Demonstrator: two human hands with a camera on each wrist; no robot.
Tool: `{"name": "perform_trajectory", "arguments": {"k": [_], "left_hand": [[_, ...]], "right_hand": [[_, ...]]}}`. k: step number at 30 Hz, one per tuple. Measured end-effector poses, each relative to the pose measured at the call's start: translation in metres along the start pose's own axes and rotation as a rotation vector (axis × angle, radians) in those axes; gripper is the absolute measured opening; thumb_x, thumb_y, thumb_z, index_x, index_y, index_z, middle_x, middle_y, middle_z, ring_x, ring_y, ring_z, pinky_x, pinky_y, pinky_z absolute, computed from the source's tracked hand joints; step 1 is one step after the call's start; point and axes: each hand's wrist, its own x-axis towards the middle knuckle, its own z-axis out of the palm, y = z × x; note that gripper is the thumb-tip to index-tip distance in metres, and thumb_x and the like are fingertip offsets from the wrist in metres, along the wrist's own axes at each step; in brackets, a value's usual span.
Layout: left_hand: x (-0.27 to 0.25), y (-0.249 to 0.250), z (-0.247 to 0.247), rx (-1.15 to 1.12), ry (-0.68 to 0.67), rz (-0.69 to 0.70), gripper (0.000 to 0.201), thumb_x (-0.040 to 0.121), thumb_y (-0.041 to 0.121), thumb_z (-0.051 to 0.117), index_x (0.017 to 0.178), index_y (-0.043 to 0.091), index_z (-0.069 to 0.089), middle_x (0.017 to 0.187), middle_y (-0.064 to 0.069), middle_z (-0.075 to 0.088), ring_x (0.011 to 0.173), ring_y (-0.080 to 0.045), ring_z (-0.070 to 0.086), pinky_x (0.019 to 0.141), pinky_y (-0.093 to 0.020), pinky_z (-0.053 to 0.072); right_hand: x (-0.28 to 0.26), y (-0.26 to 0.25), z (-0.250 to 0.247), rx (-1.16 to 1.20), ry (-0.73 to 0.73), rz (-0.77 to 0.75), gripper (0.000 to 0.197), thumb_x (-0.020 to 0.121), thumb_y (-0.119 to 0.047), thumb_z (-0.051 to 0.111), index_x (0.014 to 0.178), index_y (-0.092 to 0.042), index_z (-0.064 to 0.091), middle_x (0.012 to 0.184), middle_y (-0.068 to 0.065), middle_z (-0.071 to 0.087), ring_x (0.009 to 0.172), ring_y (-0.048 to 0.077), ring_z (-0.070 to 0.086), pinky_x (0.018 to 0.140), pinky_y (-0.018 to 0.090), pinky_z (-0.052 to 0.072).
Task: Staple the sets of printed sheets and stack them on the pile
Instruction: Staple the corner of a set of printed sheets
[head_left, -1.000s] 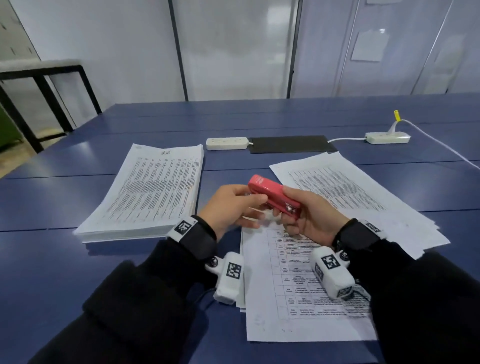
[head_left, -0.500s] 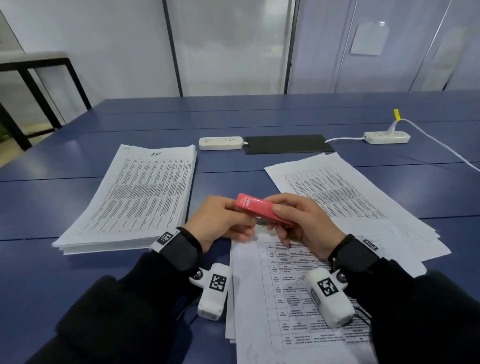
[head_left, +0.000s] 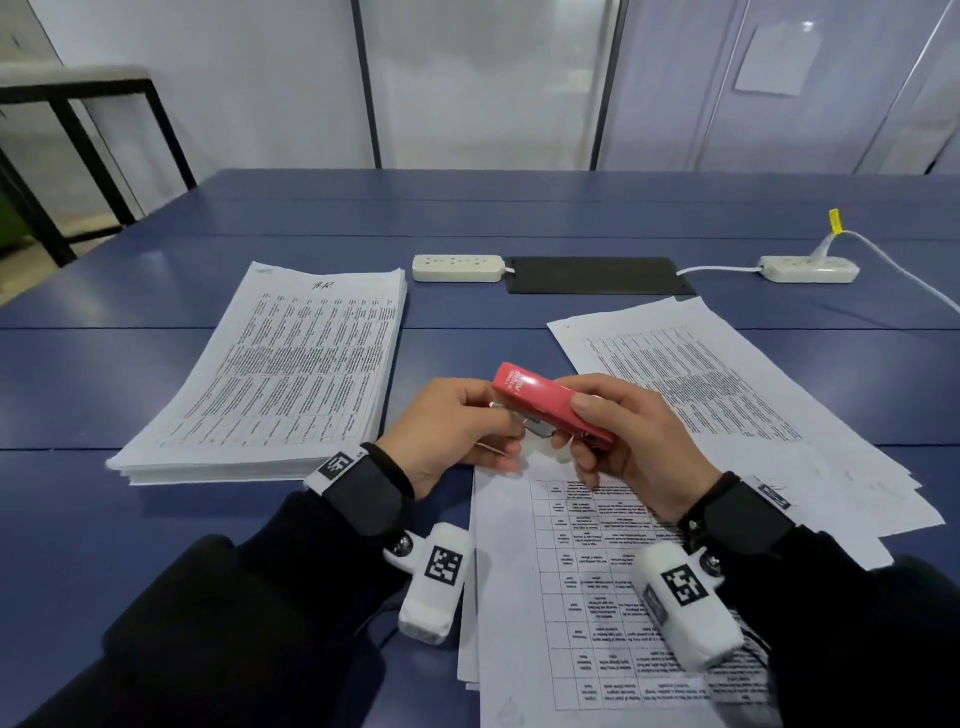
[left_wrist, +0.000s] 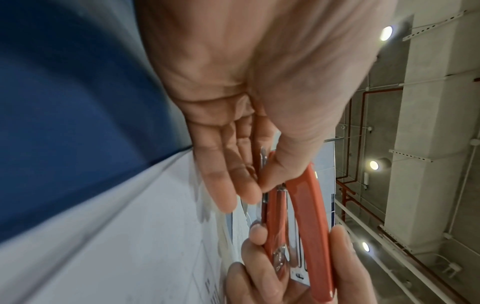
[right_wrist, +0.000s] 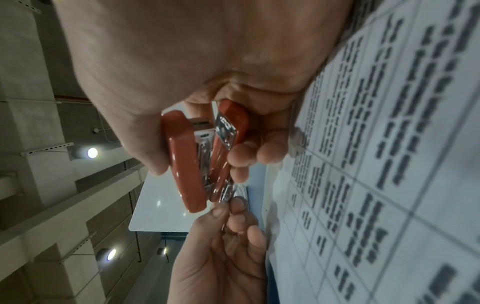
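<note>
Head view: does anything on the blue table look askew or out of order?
Yes. The loose printed sheets at right are fanned out with uneven edges, unlike the squared thick pile at left. The red stapler is held in the air by the right hand, the left hand fingers pinching its metal end.

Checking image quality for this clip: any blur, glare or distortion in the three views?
Head view: sharp, wide-angle bending at the edges, soft sheen on the blue table. Left wrist view: table and paper smeared, left hand soft, red stapler clearer, ceiling lamps flare. Right wrist view: right hand fills the top, printed sheet blurred.
</note>
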Motion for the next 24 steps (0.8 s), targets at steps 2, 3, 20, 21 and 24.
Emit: {"name": "perform_trajectory", "arguments": {"k": [2, 3, 20, 21, 24], "left_hand": [[0.001, 0.0, -0.001, 0.005, -0.028, -0.011, 0.013, 0.09, -0.009, 0.068, 0.098, -0.003, 0.075, 0.078, -0.018, 0.067, 0.064, -0.021, 0.065, 0.062, -0.032, 0.061], [0.002, 0.0, -0.001, 0.013, -0.042, -0.013, 0.014, 0.089, -0.007, 0.07, 0.101, -0.002, 0.076, 0.08, -0.019, 0.07, 0.065, -0.021, 0.065, 0.065, -0.034, 0.063], [-0.016, 0.011, 0.007, -0.149, 0.296, 0.217, 0.008, 0.09, -0.006, 0.072, 0.086, 0.001, 0.074, 0.069, -0.008, 0.067, 0.062, -0.02, 0.063, 0.062, -0.029, 0.061], [-0.024, 0.017, 0.008, -0.162, 0.322, 0.268, 0.008, 0.089, -0.007, 0.072, 0.086, 0.0, 0.074, 0.07, -0.009, 0.068, 0.062, -0.02, 0.064, 0.061, -0.03, 0.06], [-0.065, 0.03, 0.011, -0.124, 0.316, 0.402, 0.012, 0.087, -0.006, 0.074, 0.086, 0.004, 0.078, 0.077, -0.009, 0.072, 0.07, -0.02, 0.069, 0.064, -0.031, 0.06]], "right_hand": [[0.0, 0.001, -0.001, 0.006, 0.0, 0.001, 0.037, 0.088, -0.027, 0.067, 0.119, -0.008, 0.072, 0.082, 0.024, 0.065, 0.056, 0.026, 0.049, 0.055, 0.034, 0.043], [0.001, 0.001, -0.001, 0.01, -0.002, 0.002, 0.036, 0.088, -0.027, 0.067, 0.118, -0.008, 0.072, 0.081, 0.024, 0.064, 0.056, 0.026, 0.049, 0.055, 0.034, 0.043], [-0.002, -0.003, -0.005, 0.051, 0.158, -0.109, 0.022, 0.099, -0.013, 0.058, 0.116, -0.005, 0.07, 0.077, 0.026, 0.06, 0.049, 0.022, 0.039, 0.052, 0.03, 0.036], [-0.002, -0.004, -0.006, 0.06, 0.178, -0.113, 0.023, 0.099, -0.014, 0.057, 0.116, -0.007, 0.07, 0.079, 0.027, 0.06, 0.049, 0.023, 0.04, 0.053, 0.031, 0.035], [-0.001, -0.007, -0.013, 0.061, 0.163, -0.115, 0.025, 0.101, -0.016, 0.054, 0.118, -0.009, 0.071, 0.081, 0.029, 0.06, 0.05, 0.023, 0.042, 0.053, 0.031, 0.036]]}}
